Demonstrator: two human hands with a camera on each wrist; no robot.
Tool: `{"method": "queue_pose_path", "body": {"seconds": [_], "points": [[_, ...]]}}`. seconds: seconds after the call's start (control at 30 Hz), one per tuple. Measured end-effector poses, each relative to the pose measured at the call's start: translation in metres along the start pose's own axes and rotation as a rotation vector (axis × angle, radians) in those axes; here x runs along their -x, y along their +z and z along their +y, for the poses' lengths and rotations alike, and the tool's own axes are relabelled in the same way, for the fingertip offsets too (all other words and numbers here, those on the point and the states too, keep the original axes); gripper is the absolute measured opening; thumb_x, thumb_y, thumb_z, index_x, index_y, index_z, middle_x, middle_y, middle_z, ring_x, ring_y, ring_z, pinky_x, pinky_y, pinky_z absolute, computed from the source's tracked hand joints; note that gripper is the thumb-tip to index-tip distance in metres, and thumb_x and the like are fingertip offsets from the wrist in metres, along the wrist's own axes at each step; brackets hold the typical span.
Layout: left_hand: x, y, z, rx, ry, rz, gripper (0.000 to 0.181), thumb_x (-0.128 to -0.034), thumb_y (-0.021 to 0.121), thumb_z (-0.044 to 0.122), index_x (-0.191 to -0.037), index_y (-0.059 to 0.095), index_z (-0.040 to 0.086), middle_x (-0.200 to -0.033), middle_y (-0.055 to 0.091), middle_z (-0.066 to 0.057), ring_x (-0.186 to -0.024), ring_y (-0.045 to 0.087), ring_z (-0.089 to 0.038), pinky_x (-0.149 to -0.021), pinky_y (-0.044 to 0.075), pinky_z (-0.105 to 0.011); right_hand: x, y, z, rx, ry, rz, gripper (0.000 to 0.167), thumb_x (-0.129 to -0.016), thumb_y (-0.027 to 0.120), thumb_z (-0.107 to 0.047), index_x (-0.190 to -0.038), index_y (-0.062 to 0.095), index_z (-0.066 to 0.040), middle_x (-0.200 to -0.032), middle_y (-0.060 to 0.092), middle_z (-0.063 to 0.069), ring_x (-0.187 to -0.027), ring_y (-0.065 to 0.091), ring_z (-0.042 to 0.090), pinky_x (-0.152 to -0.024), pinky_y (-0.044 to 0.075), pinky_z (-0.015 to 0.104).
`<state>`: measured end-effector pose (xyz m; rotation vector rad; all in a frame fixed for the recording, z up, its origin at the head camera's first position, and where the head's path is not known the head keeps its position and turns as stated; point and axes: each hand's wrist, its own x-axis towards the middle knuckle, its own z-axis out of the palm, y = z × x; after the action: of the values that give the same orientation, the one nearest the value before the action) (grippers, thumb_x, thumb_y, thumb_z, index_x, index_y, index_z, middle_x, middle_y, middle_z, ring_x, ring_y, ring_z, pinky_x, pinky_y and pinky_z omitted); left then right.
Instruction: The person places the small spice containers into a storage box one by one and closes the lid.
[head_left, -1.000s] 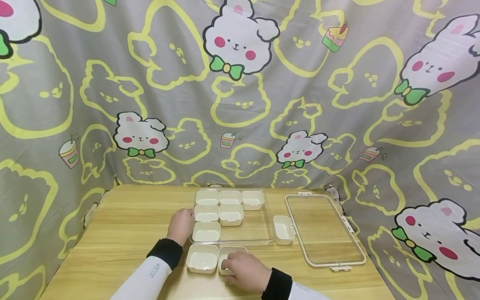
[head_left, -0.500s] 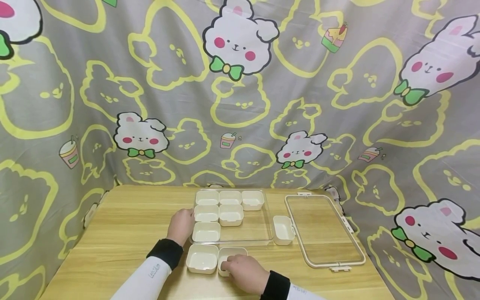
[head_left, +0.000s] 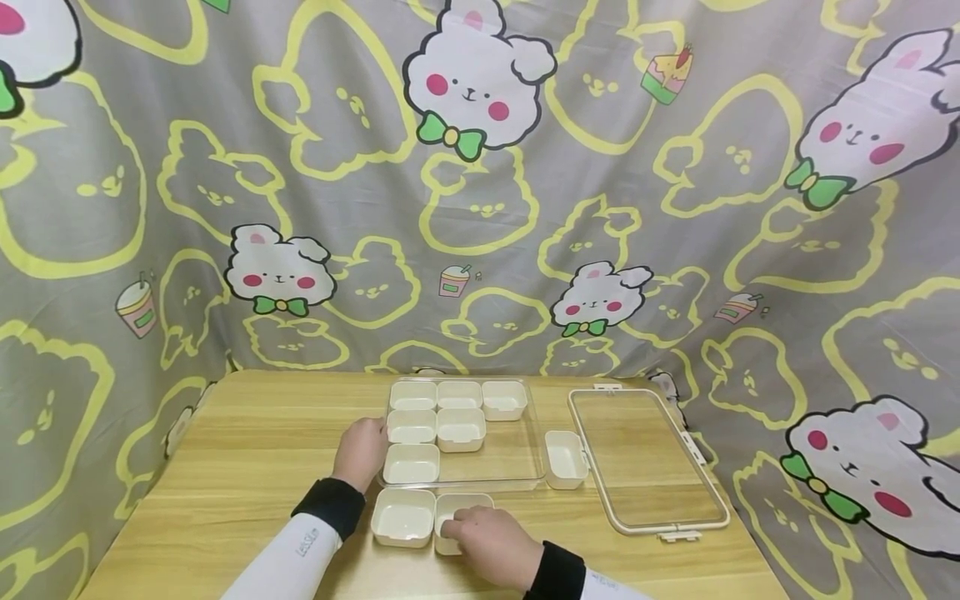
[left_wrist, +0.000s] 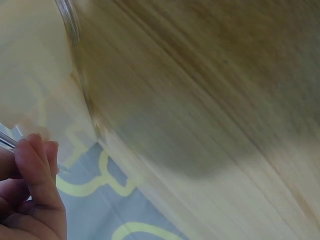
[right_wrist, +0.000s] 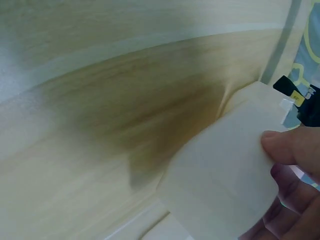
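A clear plastic box (head_left: 491,482) lies on the table with several small cream boxes inside, along its left side and back. My left hand (head_left: 362,452) is at the clear box's left edge. In the left wrist view, curled fingers (left_wrist: 37,175) and thumb pinch its transparent rim. In front of the clear box stand two more cream boxes side by side. Beside the left one (head_left: 402,518), my right hand (head_left: 495,542) grips the right one (head_left: 442,540). The right wrist view shows the thumb (right_wrist: 280,145) on this cream box's outer wall (right_wrist: 220,170), other fingers partly hidden.
Another cream box (head_left: 566,460) stands right of the clear box, against a clear lid (head_left: 636,521) with a cream frame and side clips. The wooden table (head_left: 247,467) meets a patterned grey curtain (head_left: 390,208) at the back and sides.
Both hands keep their places, the left at the clear box and the right on the front cream box. The right hand shifts only slightly; no box visibly moves.
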<state>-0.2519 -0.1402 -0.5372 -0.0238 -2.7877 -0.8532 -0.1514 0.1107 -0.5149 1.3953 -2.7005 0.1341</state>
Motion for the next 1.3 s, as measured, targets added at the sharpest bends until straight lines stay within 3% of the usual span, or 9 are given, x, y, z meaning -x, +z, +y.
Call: {"method": "queue_pose_path", "body": {"seconds": [0.37, 0.8, 1.0, 1.13, 1.3], "points": [[-0.001, 0.001, -0.001, -0.001, -0.005, -0.003, 0.023, -0.0994, 0.053, 0.006, -0.090, 0.071, -0.004, -0.074, 0.065, -0.013, -0.067, 0.063, -0.026, -0.063, 0.054, -0.045, 0.001, -0.033, 0.007, -0.023, 0.007, 0.042, 0.030, -0.076, 0.077, 0.000, -0.096, 0.067, -0.020, -0.075, 0.056, -0.012, -0.069, 0.053, 0.001, -0.058, 0.040, 0.013], [-0.001, 0.001, 0.000, 0.006, -0.007, -0.001, 0.023, -0.0988, 0.053, 0.006, -0.088, 0.071, -0.003, -0.074, 0.064, -0.012, -0.065, 0.059, -0.022, -0.062, 0.053, -0.043, -0.001, -0.076, 0.050, 0.075, 0.055, 0.116, 0.031, -0.078, 0.071, 0.007, -0.100, 0.067, -0.014, -0.077, 0.057, -0.005, -0.071, 0.060, 0.014, -0.055, 0.046, 0.023], [-0.002, 0.002, -0.001, -0.007, 0.004, 0.007, 0.021, -0.0982, 0.055, 0.006, -0.091, 0.072, -0.004, -0.077, 0.067, -0.015, -0.069, 0.064, -0.027, -0.064, 0.054, -0.045, -0.001, -0.080, 0.077, 0.079, 0.079, 0.156, 0.032, -0.078, 0.070, 0.008, -0.102, 0.067, -0.012, -0.080, 0.060, -0.002, -0.073, 0.062, 0.018, -0.054, 0.049, 0.027], [-0.001, 0.002, -0.001, -0.014, 0.007, 0.019, 0.020, -0.0976, 0.056, 0.005, -0.094, 0.072, -0.005, -0.082, 0.069, -0.018, -0.077, 0.068, -0.034, -0.068, 0.055, -0.049, -0.003, -0.072, 0.097, 0.063, 0.090, 0.164, 0.032, -0.079, 0.071, 0.009, -0.104, 0.068, -0.011, -0.081, 0.062, 0.000, -0.073, 0.063, 0.018, -0.057, 0.051, 0.027], [0.000, 0.001, -0.001, -0.008, 0.005, 0.013, 0.019, -0.0975, 0.057, 0.006, -0.096, 0.073, -0.005, -0.083, 0.070, -0.018, -0.078, 0.068, -0.034, -0.069, 0.055, -0.048, -0.004, -0.058, 0.116, 0.046, 0.108, 0.149, 0.034, -0.079, 0.072, 0.009, -0.105, 0.068, -0.012, -0.081, 0.062, -0.002, -0.074, 0.062, 0.017, -0.061, 0.052, 0.028]]}}
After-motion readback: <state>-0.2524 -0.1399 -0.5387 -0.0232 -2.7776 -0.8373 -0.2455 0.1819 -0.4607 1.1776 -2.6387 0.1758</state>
